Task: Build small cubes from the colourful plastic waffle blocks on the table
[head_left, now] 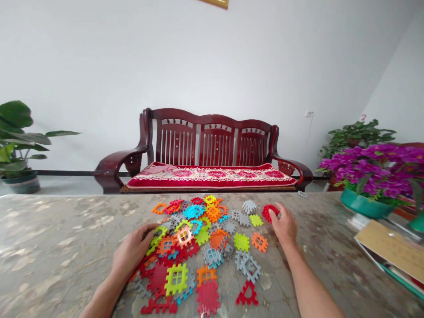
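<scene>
Interlocking plastic building pieces with toothed edges lie in a loose heap on the table. My left hand (130, 249) is at the heap's left side, thumb and forefinger close together on a lime-green building piece (155, 240); its other fingers are hidden. At the right, my right hand (286, 224) has thumb and fingers around a red building piece (270, 212), possibly a small stack. Close to it are an orange window piece (259, 242), a lime-green square (256, 220) and a grey piece (249, 206). Nearer me lie a lime-green window piece (176, 279) and a red triangle (247, 293).
The patterned table (66, 247) spreads across the foreground. A teal pot (362, 204) of purple flowers and a brown folder (392, 249) on papers stand at the right. Behind the table is a wooden bench (215, 128) with a red cushion. A potted plant (20, 150) is at far left.
</scene>
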Available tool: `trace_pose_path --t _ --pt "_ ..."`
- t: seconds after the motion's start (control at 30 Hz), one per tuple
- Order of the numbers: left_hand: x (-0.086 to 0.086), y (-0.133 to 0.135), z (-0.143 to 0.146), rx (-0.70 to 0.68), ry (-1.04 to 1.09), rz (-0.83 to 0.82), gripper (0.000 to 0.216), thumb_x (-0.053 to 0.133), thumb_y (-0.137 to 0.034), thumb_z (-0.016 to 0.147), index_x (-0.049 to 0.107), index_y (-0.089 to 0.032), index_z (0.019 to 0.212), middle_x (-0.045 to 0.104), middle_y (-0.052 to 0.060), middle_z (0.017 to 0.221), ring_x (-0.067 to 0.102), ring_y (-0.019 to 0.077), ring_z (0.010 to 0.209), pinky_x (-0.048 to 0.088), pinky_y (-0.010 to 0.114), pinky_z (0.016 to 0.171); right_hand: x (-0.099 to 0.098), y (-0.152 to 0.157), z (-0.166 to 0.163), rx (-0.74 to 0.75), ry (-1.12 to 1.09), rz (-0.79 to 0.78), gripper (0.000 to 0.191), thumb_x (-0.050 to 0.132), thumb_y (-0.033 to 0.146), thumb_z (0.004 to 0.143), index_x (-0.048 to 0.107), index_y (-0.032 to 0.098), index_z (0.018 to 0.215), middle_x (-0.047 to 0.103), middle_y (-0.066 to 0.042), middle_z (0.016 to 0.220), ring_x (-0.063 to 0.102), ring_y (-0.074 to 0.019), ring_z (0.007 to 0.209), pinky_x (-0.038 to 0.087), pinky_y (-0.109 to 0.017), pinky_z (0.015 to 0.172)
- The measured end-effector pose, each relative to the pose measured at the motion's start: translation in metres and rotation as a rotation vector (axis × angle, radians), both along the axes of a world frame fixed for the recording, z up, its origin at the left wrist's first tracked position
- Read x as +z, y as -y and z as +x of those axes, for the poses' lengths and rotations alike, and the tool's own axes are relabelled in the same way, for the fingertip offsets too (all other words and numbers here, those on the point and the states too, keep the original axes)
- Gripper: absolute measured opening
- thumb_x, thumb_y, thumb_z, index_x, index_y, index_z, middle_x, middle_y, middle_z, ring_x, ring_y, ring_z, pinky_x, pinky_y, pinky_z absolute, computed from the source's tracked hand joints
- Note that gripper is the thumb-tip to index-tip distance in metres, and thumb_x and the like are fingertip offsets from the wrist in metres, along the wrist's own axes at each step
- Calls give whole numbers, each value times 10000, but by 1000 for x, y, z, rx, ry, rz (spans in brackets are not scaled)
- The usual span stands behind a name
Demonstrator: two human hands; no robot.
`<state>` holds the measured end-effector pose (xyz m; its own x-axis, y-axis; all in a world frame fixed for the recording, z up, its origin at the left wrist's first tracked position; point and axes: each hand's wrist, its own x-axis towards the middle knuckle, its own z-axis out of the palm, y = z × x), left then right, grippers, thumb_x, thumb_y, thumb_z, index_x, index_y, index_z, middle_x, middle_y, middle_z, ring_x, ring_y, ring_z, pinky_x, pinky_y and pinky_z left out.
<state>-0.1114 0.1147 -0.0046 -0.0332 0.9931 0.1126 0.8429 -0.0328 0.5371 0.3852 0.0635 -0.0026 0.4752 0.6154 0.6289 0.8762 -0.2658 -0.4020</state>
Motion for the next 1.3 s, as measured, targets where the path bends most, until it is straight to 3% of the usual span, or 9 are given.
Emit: trace_pose_path --t 0.17,0.33,0.57,0.7,0.93,1.1,1.2,1.3 --pt "8 6 6 9 13 1 348 437 -417 869 685 -323 1094 738 -20 1086 672 201 978 483 250 785 -1 3 -21 167 -1 83 411 413 395 872 627 174 1145 640 -123 1213 550 -257 1131 379 -410 1014" --pt "9 8 7 0 30 -11 346 431 -377 880 671 -311 1122 731 -13 1106 656 193 1015 468 251 813 5 9 -64 378 54 94 338 439 331 878 659 200 1098 671 -104 1145 568 -241 1099 406 -427 1000" --pt "12 9 9 9 -4 -30 358 408 -380 888 675 -308 1115 725 -9 1113 659 209 1011 463 267 790 12 18 -126 680 177 -23 277 479 284 895 675 224 1082 688 -74 1123 586 -219 1073 412 -408 992" --pt "14 11 10 12 1 -24 358 411 -377 891 670 -310 1128 724 -14 1123 653 197 1014 454 252 778 19 21 -136 728 168 -32 249 494 274 895 688 229 1044 692 -65 1116 586 -218 1073 412 -400 985" --pt "15 11 10 27 -6 -28 351 420 -378 890 674 -318 1125 726 -26 1120 655 187 988 455 242 761 36 33 -150 804 -80 5 168 527 270 887 689 230 909 715 -50 940 630 -193 936 464 -341 896" --pt "14 11 10 16 1 -28 353 415 -367 891 667 -306 1130 724 -14 1117 646 195 1015 445 252 780 42 63 -182 1067 -42 -225 176 631 299 832 682 242 990 706 -29 972 620 -178 933 448 -312 878" --pt "12 9 10 24 7 -44 354 410 -375 891 667 -312 1126 715 -14 1140 642 200 1035 445 260 790 46 82 -195 1158 79 -415 462 740 417 729 634 262 1151 675 -39 1094 583 -213 1001 411 -352 916" --pt "9 8 9 23 9 -50 354 414 -382 888 665 -320 1130 716 -18 1139 644 195 1031 446 254 783 50 94 -201 1144 172 -576 642 750 511 687 564 279 1256 633 -49 1169 529 -246 1062 361 -393 958"
